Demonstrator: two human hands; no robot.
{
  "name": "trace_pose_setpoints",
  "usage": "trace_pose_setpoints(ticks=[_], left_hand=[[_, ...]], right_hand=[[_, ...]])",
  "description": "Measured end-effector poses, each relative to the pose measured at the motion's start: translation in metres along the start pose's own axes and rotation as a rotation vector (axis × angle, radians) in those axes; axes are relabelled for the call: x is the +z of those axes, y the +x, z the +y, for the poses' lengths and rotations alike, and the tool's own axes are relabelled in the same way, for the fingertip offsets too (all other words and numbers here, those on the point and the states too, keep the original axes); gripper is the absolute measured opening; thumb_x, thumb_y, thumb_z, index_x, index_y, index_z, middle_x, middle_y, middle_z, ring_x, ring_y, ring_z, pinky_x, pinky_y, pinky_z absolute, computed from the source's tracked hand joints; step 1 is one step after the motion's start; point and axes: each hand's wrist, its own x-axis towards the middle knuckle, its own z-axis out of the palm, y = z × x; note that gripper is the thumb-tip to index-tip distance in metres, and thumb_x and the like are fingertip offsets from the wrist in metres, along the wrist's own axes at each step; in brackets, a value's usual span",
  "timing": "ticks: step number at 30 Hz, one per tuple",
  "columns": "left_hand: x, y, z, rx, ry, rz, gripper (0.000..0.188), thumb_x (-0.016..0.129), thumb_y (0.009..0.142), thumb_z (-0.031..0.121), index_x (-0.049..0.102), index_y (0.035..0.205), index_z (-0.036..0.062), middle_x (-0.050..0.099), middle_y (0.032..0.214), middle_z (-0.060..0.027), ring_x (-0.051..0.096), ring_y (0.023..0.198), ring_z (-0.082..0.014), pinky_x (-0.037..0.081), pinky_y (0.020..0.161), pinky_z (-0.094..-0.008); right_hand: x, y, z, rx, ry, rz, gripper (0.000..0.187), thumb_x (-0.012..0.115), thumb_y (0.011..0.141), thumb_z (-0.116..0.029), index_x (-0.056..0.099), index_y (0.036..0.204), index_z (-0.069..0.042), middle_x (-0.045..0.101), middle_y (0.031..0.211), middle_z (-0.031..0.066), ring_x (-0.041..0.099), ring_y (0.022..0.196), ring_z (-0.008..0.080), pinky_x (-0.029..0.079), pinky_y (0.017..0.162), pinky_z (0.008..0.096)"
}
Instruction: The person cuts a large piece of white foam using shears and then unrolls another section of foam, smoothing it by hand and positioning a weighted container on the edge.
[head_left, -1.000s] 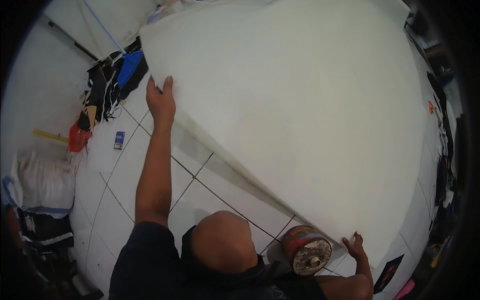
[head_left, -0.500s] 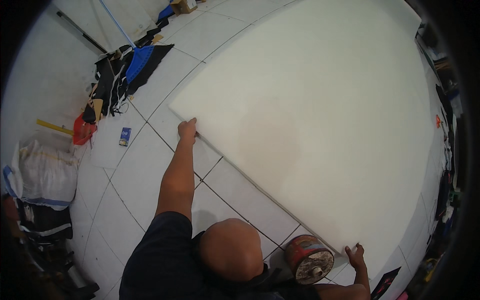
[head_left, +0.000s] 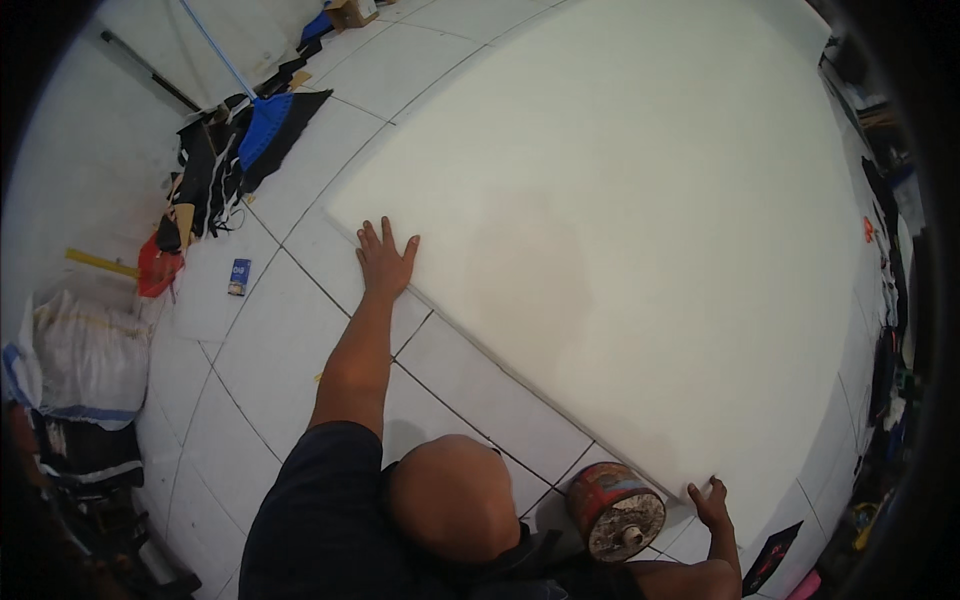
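A large, thick off-white sheet, like foam [head_left: 640, 250], lies over the tiled floor; its near edge runs slantwise from upper left to lower right. My left hand [head_left: 385, 262] lies flat across that edge near the left corner, fingers spread and nothing held. Farther down the same edge, at the lower right, my right hand [head_left: 712, 505] grips the sheet, its thumb apart and its fingers bent, partly out of sight. Between my knee and the edge stands a worn, round reddish can [head_left: 617, 511] with a crusted top.
A blue broom [head_left: 265, 130] rests on dark scraps by the left wall. A small blue pack [head_left: 239, 277] lies on the tiles, near a red dustpan [head_left: 158, 266] and a white woven sack [head_left: 88, 355]. Clutter lines the right side.
My left hand has gone from pinching the sheet's edge to lying flat on it with spread fingers. My right hand keeps its place. The whole view has shifted slightly.
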Motion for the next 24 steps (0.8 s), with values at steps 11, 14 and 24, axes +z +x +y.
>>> trace_pose_setpoints(ticks=[11,14,24], left_hand=[[0.004,0.012,0.037,0.056,0.445,0.002,0.081,0.053,0.085,0.055,0.024,0.146,0.0116,0.016,0.15,-0.0256,0.012,0.14,-0.0403,0.014,0.11,-0.0579],[0.009,-0.086,0.138,0.839,-0.038,0.072,0.076,0.062,0.082,0.048,0.032,0.143,0.0143,0.024,0.146,-0.0279,0.022,0.135,-0.046,0.021,0.108,-0.0575],[0.003,-0.186,0.199,1.049,0.148,-0.447,0.112,0.084,0.054,0.048,0.027,0.146,0.0154,0.016,0.147,-0.0282,0.015,0.138,-0.0427,0.025,0.102,-0.0597]], right_hand=[[0.011,0.027,0.017,-0.07,-0.039,0.046,0.107,0.068,0.07,-0.063,0.027,0.138,0.009,0.026,0.142,0.0301,0.02,0.136,0.0425,0.025,0.11,0.0473],[0.008,0.012,0.021,-0.033,-0.057,0.1,0.105,0.069,0.07,-0.061,0.029,0.137,0.008,0.028,0.14,0.0319,0.028,0.133,0.0432,0.031,0.108,0.046],[0.035,0.021,0.049,-0.056,-0.063,0.186,0.095,0.068,0.072,-0.058,0.034,0.138,0.001,0.028,0.145,0.0263,0.023,0.136,0.0416,0.027,0.109,0.0482]])
